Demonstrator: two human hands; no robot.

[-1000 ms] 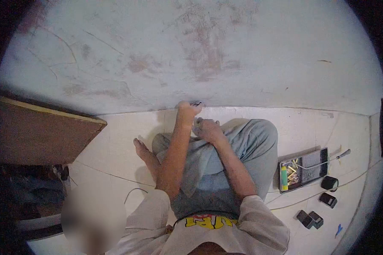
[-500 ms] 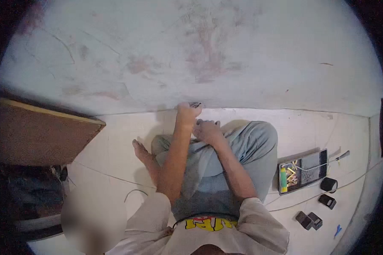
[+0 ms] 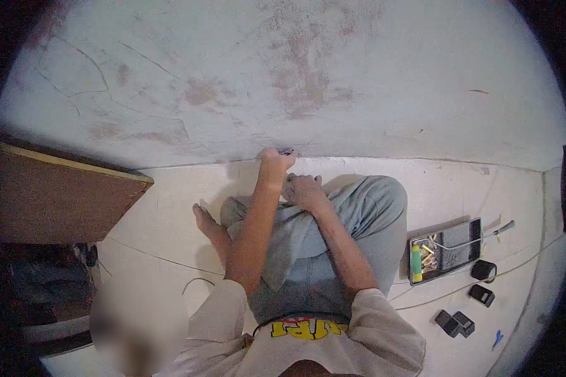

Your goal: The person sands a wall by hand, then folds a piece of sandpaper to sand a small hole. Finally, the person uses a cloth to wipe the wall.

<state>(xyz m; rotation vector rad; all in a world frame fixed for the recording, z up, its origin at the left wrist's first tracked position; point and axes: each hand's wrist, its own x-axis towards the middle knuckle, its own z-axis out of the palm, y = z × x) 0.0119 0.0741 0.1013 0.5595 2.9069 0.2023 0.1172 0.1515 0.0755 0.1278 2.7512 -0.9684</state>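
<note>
My left hand (image 3: 277, 163) is closed around a small dark object (image 3: 287, 151) at the foot of the wall. Most of that object is hidden by the fingers, and its kind does not show. Just to the right and nearer my body, my right hand (image 3: 306, 191) is held low over my crossed legs with its fingers curled. Something greyish shows beside those fingers, too small and blurred to name. The pale wall (image 3: 383, 107) in front bears rough reddish-brown patches and cracks, and it meets the light floor (image 3: 188, 195) close to my left hand.
On the right lies a black paint tray (image 3: 445, 266) holding a green-and-yellow tube (image 3: 416, 264), several small yellowish pieces and a wire-framed tool handle (image 3: 507, 228). Small black boxes (image 3: 481, 295) and a blue item (image 3: 497, 339) are nearby. A brown wooden panel (image 3: 56, 195) stands left; cables cross the floor.
The whole view has shifted slightly. My left hand stays at the wall base with the small dark object, and my right hand keeps nearly the same place and pose.
</note>
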